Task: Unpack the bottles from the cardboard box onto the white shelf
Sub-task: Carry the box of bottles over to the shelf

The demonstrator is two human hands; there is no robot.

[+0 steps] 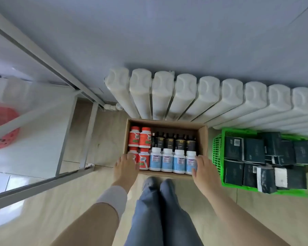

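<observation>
The left hand (126,164) and right hand (205,168), fingers loosely straight and holding nothing, are reaching over the near corners of the box (202,139), where the bottles (167,161) are standing upright, beside the shelf (34,139)

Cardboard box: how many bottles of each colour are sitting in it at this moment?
Orange bottles: 4 (one partly behind the left hand)
White bottles with blue labels: 4
Dark bottles: 4 clear; the row's left end is hard to read
Total: 12
</observation>
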